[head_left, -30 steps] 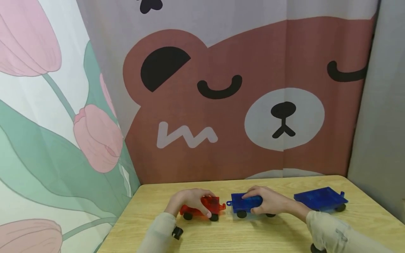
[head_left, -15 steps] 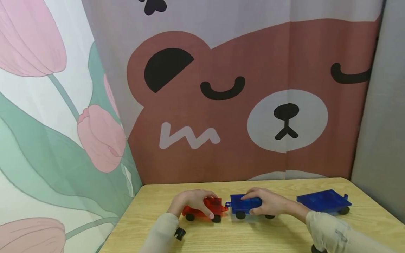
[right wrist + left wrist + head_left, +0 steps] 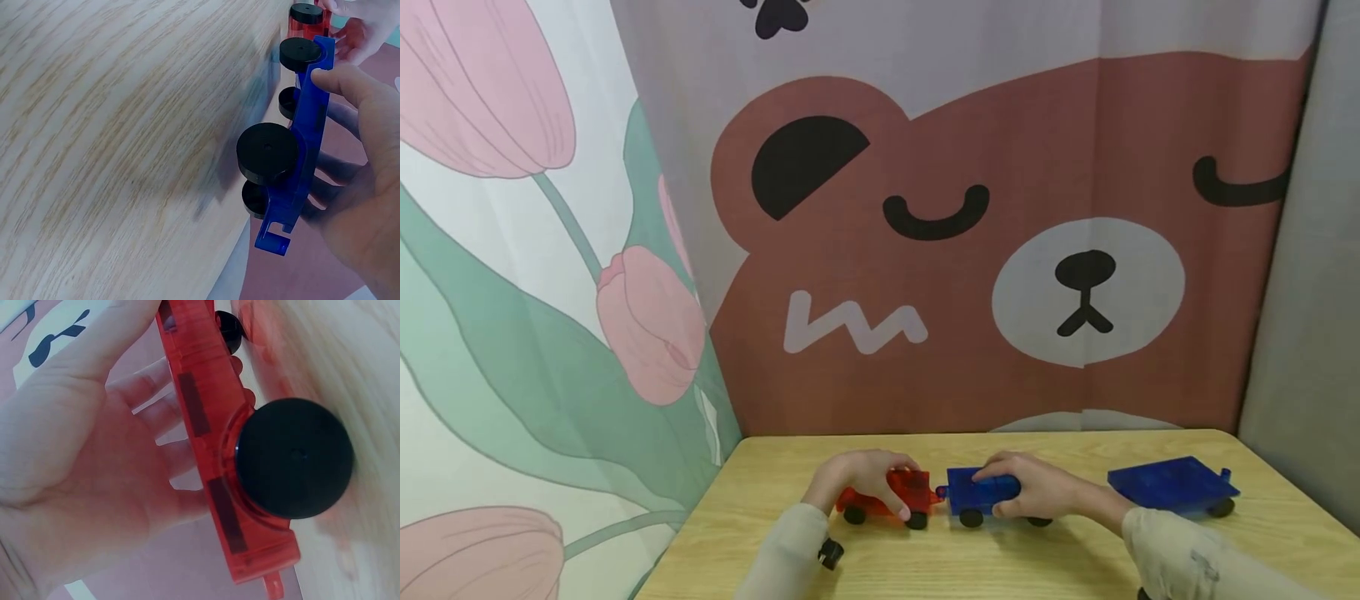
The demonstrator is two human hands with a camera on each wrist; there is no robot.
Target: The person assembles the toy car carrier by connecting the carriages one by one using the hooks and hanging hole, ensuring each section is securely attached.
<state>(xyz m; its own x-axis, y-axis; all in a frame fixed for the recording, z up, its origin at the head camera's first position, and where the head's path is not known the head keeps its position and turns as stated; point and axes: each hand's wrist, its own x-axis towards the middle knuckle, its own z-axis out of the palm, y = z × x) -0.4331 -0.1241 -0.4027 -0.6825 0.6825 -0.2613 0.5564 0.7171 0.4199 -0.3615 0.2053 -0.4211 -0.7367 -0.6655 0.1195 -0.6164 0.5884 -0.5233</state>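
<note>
My left hand (image 3: pixel 868 482) grips a translucent red toy train car (image 3: pixel 913 483) with black wheels from above, thumb on its near side. To its right, my right hand (image 3: pixel 1037 487) holds a translucent blue toy train car (image 3: pixel 961 482) the same way. The red car's hook and the blue car's loop meet between them in the head view; whether they are linked I cannot tell. In the left wrist view the red car (image 3: pixel 209 425) lies between thumb and fingers. The right wrist view shows the blue car's (image 3: pixel 306 131) wheels and its rear hook.
A second, flat blue toy car (image 3: pixel 1172 485) stands at the right of the wooden table (image 3: pixel 1000 567), behind my right forearm. A small black piece (image 3: pixel 830 553) shows beside the left sleeve. Printed curtains (image 3: pixel 850 392) hang behind the table.
One second ago a small gap lay between the red hook and the blue loop; now they overlap. The red car has come closer to the blue one. Both hands keep their hold.
</note>
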